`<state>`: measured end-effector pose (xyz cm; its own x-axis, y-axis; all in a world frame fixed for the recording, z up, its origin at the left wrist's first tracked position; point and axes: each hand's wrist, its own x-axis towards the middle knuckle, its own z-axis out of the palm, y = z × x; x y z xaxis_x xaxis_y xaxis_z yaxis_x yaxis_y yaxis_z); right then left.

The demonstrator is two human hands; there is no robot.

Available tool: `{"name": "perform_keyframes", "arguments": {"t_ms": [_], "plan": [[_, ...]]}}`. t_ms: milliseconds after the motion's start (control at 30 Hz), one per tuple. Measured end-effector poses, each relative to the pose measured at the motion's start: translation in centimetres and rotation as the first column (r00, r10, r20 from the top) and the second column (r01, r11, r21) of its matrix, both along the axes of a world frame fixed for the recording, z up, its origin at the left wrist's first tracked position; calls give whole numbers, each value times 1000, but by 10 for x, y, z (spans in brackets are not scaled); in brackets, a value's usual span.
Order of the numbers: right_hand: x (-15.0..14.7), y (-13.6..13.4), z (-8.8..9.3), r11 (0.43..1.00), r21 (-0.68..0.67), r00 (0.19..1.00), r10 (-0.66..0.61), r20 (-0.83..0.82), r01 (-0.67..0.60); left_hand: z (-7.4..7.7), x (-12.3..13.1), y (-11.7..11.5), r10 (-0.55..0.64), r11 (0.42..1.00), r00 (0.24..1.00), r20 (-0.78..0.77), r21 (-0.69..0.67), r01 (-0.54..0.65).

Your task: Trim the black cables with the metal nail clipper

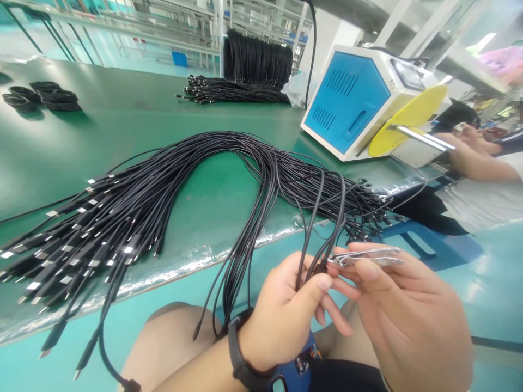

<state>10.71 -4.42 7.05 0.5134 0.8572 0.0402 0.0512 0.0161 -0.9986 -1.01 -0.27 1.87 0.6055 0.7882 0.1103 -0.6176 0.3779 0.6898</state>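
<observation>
My left hand (288, 310) is closed, pinching the ends of two or three thin black cables (314, 218) between thumb and fingers. A black band sits on that wrist. My right hand (408, 316) is closed on a small metal clipper (365, 256), whose jaws meet the cable end at my left thumb. The held cables run up to a large arched bundle of black USB cables (196, 174) lying on the green table (61, 147), with metal plugs fanned out at the left and more ends hanging over the table's front edge.
A blue-and-white machine (347, 103) with a yellow disc (408, 117) stands at the table's right. More cable bundles (241, 87) lie at the back, coiled cables (41, 97) at the far left. Another person's arm (478, 163) rests at the right beyond the machine.
</observation>
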Motion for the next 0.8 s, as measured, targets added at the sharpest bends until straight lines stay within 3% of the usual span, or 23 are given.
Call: {"name": "perform_keyframes", "arguments": {"t_ms": [133, 333, 533, 667, 800], "plan": [[-1, 2, 4, 998, 44, 987, 44, -156, -38, -4, 1, 9, -205, 976, 958, 199, -34, 216], [5, 1, 9, 988, 4, 984, 155, -85, -155, -8, -4, 17, -483, 845, 829, 282, -97, 526], [7, 4, 9, 985, 50, 983, 171, -66, -168, -10, -4, 17, -489, 801, 797, 354, -180, 571], [8, 2, 11, 979, 41, 978, 200, -55, -198, -11, -5, 18, -532, 762, 733, 425, -137, 633], [9, -5, 10, 979, -4, 978, 204, 47, -204, -9, -7, 13, -475, 826, 805, 357, -135, 547]]}}
